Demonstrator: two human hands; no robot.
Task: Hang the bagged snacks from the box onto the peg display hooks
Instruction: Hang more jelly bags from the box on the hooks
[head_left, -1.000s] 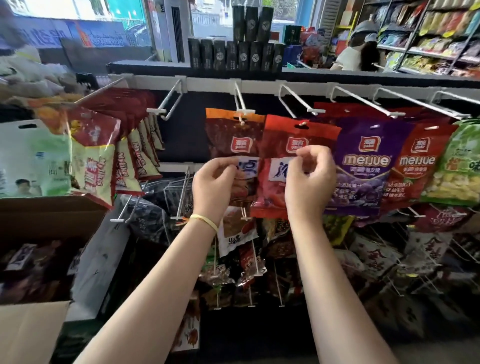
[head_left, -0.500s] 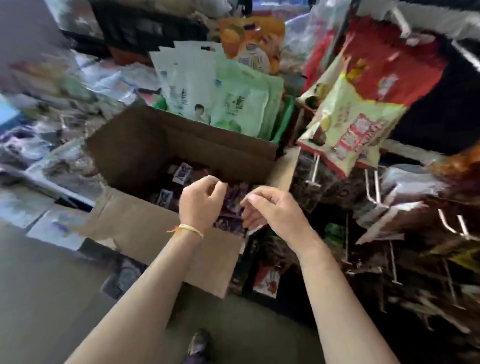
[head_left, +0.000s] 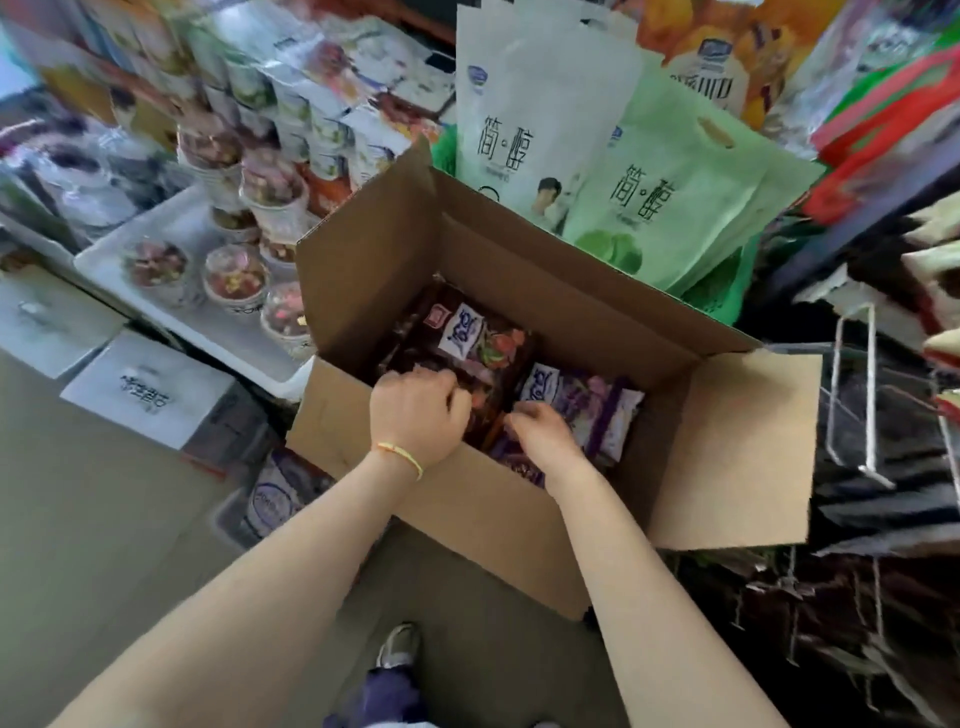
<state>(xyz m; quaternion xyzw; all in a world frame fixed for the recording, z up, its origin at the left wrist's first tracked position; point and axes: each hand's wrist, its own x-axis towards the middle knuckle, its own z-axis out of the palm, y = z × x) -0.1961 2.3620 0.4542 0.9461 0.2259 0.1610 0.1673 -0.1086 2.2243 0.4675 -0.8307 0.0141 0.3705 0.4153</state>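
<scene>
An open cardboard box (head_left: 587, 312) stands on the floor in front of me with bagged snacks inside. A dark red snack bag (head_left: 467, 338) lies at the back left of the box and a purple snack bag (head_left: 587, 405) at the right. Both my hands are down in the box. My left hand (head_left: 415, 410) has its fingers curled down onto the dark red bags; whether it grips one is hidden. My right hand (head_left: 540, 434) reaches onto the purple bags, its fingertips hidden among them. Empty wire peg hooks (head_left: 852, 400) stick out at the right.
Green and white carrier bags (head_left: 670, 208) stand behind the box. Lidded snack cups (head_left: 234, 275) sit on a white tray (head_left: 171, 218) at the left, with white cartons (head_left: 145, 395) below. Dark hanging bags (head_left: 872, 519) fill the right rack. My shoe (head_left: 397, 647) is on the floor near the box.
My hands left the red bag hanging on the display hook, the view swung left and down to the box, and both hands dropped from above the box into it.
</scene>
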